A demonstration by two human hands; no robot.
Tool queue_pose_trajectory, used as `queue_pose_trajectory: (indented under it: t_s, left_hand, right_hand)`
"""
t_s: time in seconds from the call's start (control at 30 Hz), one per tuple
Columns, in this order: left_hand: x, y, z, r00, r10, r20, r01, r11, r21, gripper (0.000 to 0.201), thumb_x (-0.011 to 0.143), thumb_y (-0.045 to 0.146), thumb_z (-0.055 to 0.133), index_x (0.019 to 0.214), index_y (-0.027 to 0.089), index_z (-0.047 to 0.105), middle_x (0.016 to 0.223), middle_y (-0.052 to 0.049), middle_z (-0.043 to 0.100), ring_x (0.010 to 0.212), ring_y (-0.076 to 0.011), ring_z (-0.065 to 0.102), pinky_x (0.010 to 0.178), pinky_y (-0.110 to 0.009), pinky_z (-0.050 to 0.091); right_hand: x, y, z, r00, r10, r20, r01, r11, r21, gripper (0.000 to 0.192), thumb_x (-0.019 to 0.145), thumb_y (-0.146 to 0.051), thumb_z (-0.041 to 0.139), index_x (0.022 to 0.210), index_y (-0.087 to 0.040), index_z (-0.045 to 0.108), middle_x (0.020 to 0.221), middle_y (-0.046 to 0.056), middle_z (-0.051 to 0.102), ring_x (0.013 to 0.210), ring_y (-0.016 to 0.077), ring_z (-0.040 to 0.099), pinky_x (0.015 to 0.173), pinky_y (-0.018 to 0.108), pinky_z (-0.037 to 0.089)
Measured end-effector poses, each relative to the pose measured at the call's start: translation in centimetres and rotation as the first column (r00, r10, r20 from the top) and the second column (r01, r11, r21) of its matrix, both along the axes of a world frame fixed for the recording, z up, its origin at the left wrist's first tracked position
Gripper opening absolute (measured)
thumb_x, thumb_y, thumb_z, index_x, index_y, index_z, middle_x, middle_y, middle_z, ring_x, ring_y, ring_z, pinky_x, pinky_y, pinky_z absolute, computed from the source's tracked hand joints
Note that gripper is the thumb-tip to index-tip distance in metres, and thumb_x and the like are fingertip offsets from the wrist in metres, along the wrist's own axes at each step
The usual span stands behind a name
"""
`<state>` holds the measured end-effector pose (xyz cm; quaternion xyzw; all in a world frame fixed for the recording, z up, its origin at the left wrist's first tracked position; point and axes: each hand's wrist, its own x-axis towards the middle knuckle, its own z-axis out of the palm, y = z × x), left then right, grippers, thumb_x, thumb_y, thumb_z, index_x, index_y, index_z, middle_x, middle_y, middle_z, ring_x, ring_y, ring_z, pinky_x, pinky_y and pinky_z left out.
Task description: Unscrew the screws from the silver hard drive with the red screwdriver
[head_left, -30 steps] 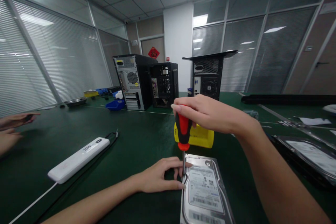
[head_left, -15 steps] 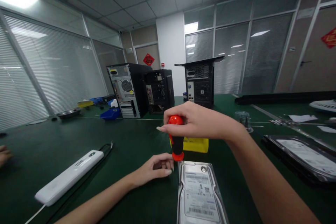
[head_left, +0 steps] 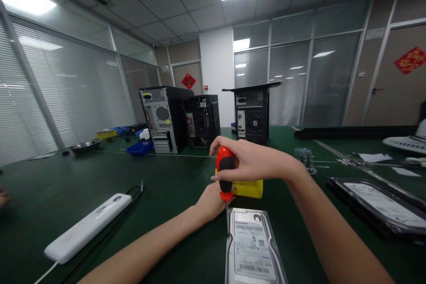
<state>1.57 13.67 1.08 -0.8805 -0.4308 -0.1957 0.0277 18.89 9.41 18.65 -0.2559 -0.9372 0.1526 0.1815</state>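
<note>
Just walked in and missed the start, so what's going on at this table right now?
A person stands a red and black screwdriver upright, its tip at the near left corner of a hard drive lying flat on the green table. The right hand grips the handle; the left hand rests beside the shaft. A yellow box sits just behind.

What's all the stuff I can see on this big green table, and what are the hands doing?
hard drive: one, silver with white label, front centre.
screwdriver: one, red and black handle, upright at the drive's left edge.
yellow box: one, behind the screwdriver.
power strip: one, white, front left.
computer towers: three, black, far centre.
blue bins: several, far left.
metal bowl: one, far left.
bagged drive: one, right.
clear cup: one, right of centre.
table: one, green.
left hand: beside the shaft.
right hand: grips the handle.
</note>
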Motion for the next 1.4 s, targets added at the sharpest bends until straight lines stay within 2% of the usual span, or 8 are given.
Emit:
queue_pose_trajectory:
  t_s: [0.2,0.33,0.4,0.5,0.57,0.63,0.8,1.4]
  left_hand:
    - [1.3,0.5,0.5,0.988,0.068,-0.139,-0.065,0.998,0.026,0.022,0.091,0.017,0.045,0.11,0.016,0.056,0.11,-0.01,0.06,0.1,-0.0237,0.059,0.087,-0.036,0.05]
    - [2.1,1.0,0.2,0.97,0.119,-0.214,-0.115,0.993,0.028,0.017,0.09,0.017,0.046,0.102,0.013,0.057,0.099,-0.011,0.061,0.093,-0.0247,0.061,0.082,-0.036,0.051]
    - [2.3,1.1,0.0,0.966,0.132,-0.222,-0.127,0.991,0.037,0.02,0.093,0.018,0.043,0.108,0.013,0.055,0.104,-0.012,0.06,0.099,-0.0249,0.06,0.085,-0.036,0.05]
    - [2.4,1.1,-0.3,0.964,0.132,-0.232,-0.128,0.991,0.032,0.023,0.094,0.021,0.044,0.114,0.014,0.052,0.107,-0.011,0.059,0.099,-0.0238,0.061,0.083,-0.034,0.05]
    - [2.4,1.1,-0.5,0.963,0.132,-0.235,-0.129,0.991,0.028,0.025,0.094,0.022,0.043,0.116,0.014,0.052,0.107,-0.011,0.06,0.097,-0.0234,0.063,0.08,-0.033,0.051]
    - [2.4,1.2,-0.6,0.962,0.137,-0.235,-0.135,0.991,0.026,0.026,0.095,0.023,0.042,0.117,0.014,0.052,0.106,-0.011,0.062,0.094,-0.0232,0.064,0.078,-0.032,0.052]
    - [2.2,1.4,-0.7,0.961,0.147,-0.233,-0.145,0.989,0.024,0.03,0.096,0.026,0.041,0.122,0.015,0.052,0.11,-0.011,0.062,0.094,-0.0231,0.065,0.078,-0.031,0.052]
    - [1.9,1.0,-0.7,0.978,0.112,-0.177,-0.116,0.993,-0.009,0.028,0.096,0.026,0.041,0.12,0.02,0.055,0.113,-0.007,0.061,0.094,-0.02,0.065,0.079,-0.028,0.051]
  right_hand:
    - [1.0,-0.3,0.5,0.999,-0.038,0.011,0.037,0.997,0.074,0.044,0.08,-0.039,0.063,0.118,-0.023,0.047,0.08,-0.001,0.057,0.07,0.0164,0.057,0.059,0.027,0.044]
    - [2.9,-1.0,1.3,0.968,-0.061,-0.242,0.087,0.991,0.097,0.043,0.078,-0.038,0.068,0.112,-0.02,0.05,0.089,0.001,0.057,0.072,0.0144,0.057,0.064,0.028,0.048]
    - [3.9,-1.6,1.8,0.854,-0.094,-0.512,0.144,0.988,0.058,0.043,0.074,-0.036,0.072,0.108,-0.021,0.052,0.088,0.0,0.057,0.073,0.0145,0.059,0.062,0.027,0.05]
    - [5.0,-2.7,2.8,0.495,-0.079,-0.865,0.215,0.976,0.033,0.028,0.076,-0.029,0.07,0.098,-0.02,0.055,0.088,0.0,0.059,0.079,0.0147,0.063,0.061,0.025,0.052]
    - [5.5,-3.4,3.3,0.318,-0.073,-0.945,0.263,0.965,0.014,0.015,0.078,-0.025,0.067,0.09,-0.021,0.057,0.078,-0.002,0.058,0.07,0.0125,0.062,0.057,0.024,0.051]
    - [6.0,-3.9,3.6,0.248,-0.076,-0.966,0.311,0.95,0.005,0.006,0.081,-0.023,0.064,0.087,-0.022,0.062,0.073,-0.003,0.057,0.063,0.0106,0.06,0.056,0.025,0.05]
    - [7.1,-3.8,3.7,0.227,-0.026,-0.974,0.37,0.927,0.062,0.01,0.08,-0.027,0.068,0.089,-0.026,0.071,0.077,0.001,0.059,0.073,0.0146,0.064,0.057,0.028,0.05]
    - [6.9,-3.4,3.5,0.237,-0.055,-0.97,0.396,0.917,0.045,0.009,0.078,-0.022,0.069,0.084,-0.027,0.071,0.075,0.0,0.057,0.069,0.0125,0.063,0.05,0.027,0.046]
